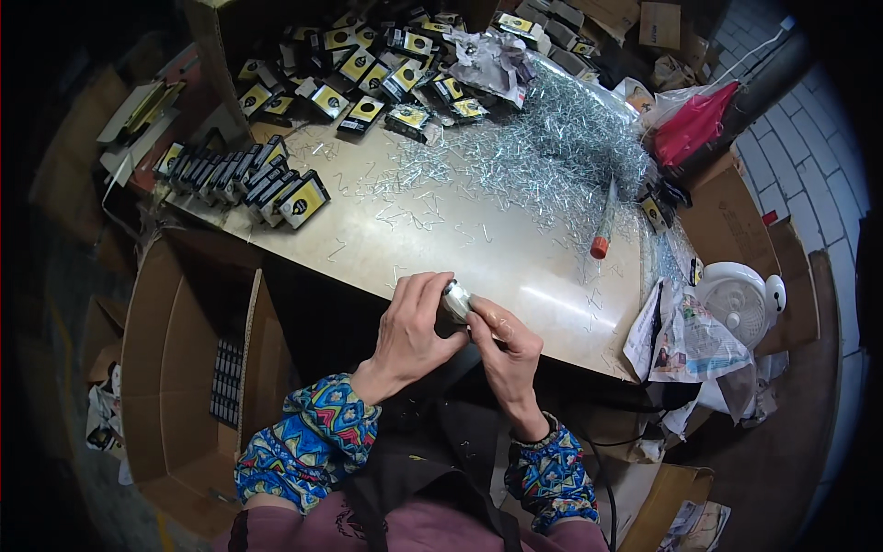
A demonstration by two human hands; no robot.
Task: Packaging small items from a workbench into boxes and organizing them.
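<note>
Just off the table's front edge, my left hand [416, 320] and my right hand [502, 342] are both closed around a small box [456, 300]. A whitish side with a dark edge shows between the fingers; the rest is covered. The thumb and fingers of my right hand press on its right end, and my left hand wraps its left side. Beyond them, bent metal wire pieces [589, 129] lie in a large heap and spread thinly over the table [368, 239]. A row of small black and yellow boxes [302, 201] stands at the left edge.
More black and yellow boxes [363, 115] are piled at the back. An orange-capped tube [600, 247] lies by the heap. At right are a white fan [738, 304], newspaper [694, 340] and a pink bag [694, 129]. A cardboard carton [184, 368] with packed boxes stands lower left.
</note>
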